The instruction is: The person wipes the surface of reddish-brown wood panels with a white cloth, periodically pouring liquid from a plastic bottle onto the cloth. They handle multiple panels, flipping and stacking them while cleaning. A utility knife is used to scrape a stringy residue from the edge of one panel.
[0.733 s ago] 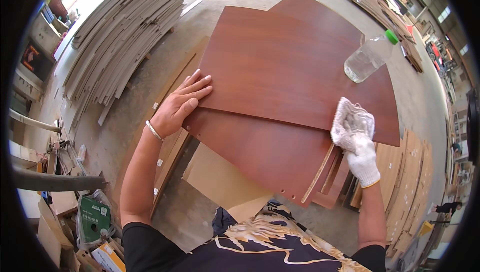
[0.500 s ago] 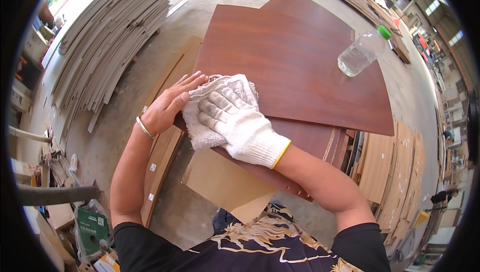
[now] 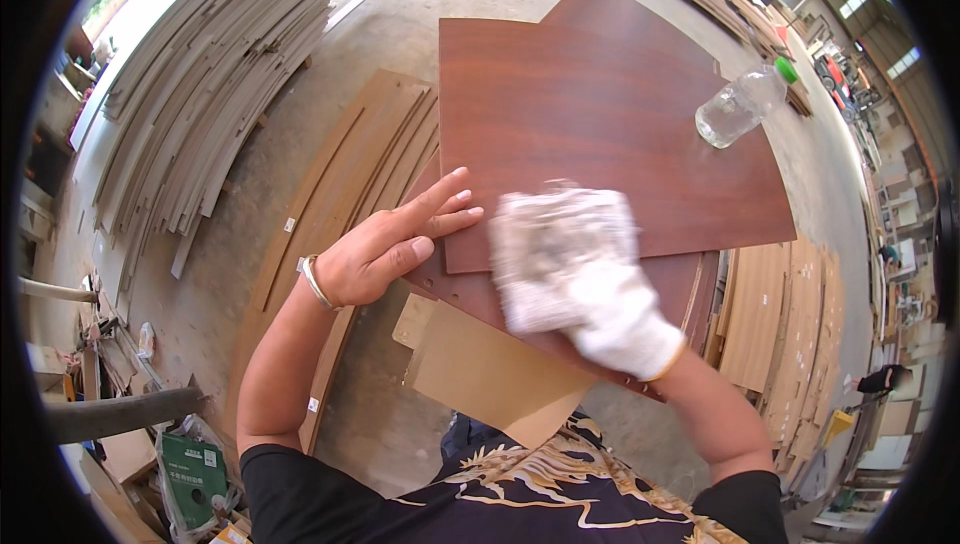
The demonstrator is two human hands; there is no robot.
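A reddish-brown wooden board (image 3: 590, 114) lies on top of other boards in front of me. My right hand (image 3: 615, 304), in a white knitted glove and blurred by motion, has a whitish cloth (image 3: 518, 269) under it near the board's close edge. Its fingers are smeared, but the cloth stays with the hand. My bare left hand (image 3: 375, 254), with a bangle at the wrist, rests its outstretched fingers on the board's left edge and holds nothing. Farther right on the board stands a clear plastic bottle (image 3: 740, 111) with a green cap, partly filled with clear liquid.
Under the top board is another reddish-brown board (image 3: 480, 294) with small holes along its edge. A tan sheet (image 3: 490, 369) sits below, close to me. Long planks (image 3: 340, 174) lie to the left, a tall stack of strips (image 3: 210, 94) beyond. More panels (image 3: 775, 334) are at right.
My right hand and the cloth have swept to the right along the board, away from my left hand. The left fingers, earlier against the cloth, now lie on the board's edge.
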